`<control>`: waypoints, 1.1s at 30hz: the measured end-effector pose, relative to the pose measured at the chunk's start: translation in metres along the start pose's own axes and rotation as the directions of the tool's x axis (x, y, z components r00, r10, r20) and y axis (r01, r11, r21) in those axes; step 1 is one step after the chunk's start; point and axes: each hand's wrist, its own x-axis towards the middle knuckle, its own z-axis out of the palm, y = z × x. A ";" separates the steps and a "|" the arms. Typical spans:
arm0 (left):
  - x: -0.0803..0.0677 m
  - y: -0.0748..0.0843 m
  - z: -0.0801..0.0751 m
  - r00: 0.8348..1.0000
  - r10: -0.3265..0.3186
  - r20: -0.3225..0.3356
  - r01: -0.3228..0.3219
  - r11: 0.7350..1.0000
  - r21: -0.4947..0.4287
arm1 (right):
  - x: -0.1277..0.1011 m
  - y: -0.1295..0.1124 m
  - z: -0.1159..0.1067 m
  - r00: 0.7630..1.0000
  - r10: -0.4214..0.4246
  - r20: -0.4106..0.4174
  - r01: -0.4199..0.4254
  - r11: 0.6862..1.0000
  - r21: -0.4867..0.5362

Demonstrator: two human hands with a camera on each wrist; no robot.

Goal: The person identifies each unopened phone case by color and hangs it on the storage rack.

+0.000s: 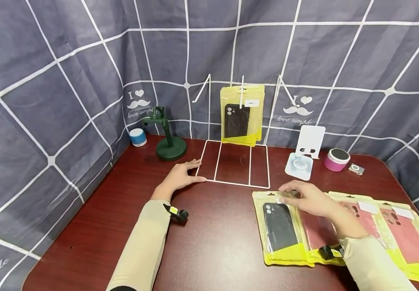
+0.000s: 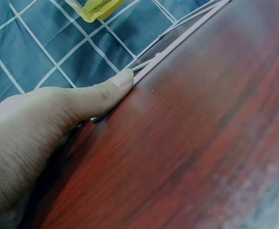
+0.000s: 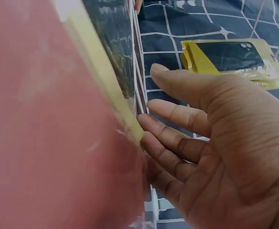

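My left hand [image 1: 180, 176] rests at the left side of a white wire display rack [image 1: 232, 184], thumb on its front wire and fingers by its side wire. In the left wrist view the thumb [image 2: 103, 98] lies straight along the wire. My right hand [image 1: 313, 200] is over the top ends of a bagged black phone case [image 1: 280, 226] and a bagged red phone case [image 1: 318, 230]. In the right wrist view its fingers [image 3: 172, 138] reach the bag edge, loosely bent, with the thumb held apart. A bagged black phone case [image 1: 236, 121] hangs from the rack's middle hook.
Further bagged red cases [image 1: 406, 234] lie at the right. Behind them are a white phone stand [image 1: 309, 141], a pink speaker [image 1: 337, 159] and a small metal gadget [image 1: 356, 169]. A green stand [image 1: 171, 148] and blue speaker [image 1: 138, 137] stand back left, before a grey curtain [image 1: 166, 56].
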 end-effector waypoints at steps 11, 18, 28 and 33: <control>-0.003 0.002 -0.001 1.000 0.001 -0.001 -0.001 1.000 0.001 | -0.003 0.021 0.016 0.995 -0.078 -0.056 0.079 0.997 0.021; 0.000 0.003 0.000 1.000 0.019 0.000 -0.019 1.000 0.006 | -0.002 0.029 0.018 0.985 -0.150 -0.080 0.153 0.988 0.030; -0.002 0.001 0.002 1.000 0.006 -0.007 -0.006 1.000 0.000 | 0.001 0.030 0.017 0.987 -0.142 -0.080 0.143 0.990 -0.002; -0.002 0.002 0.000 1.000 0.009 -0.017 -0.009 1.000 -0.005 | 0.003 0.030 0.016 0.982 -0.180 -0.055 0.179 0.983 -0.031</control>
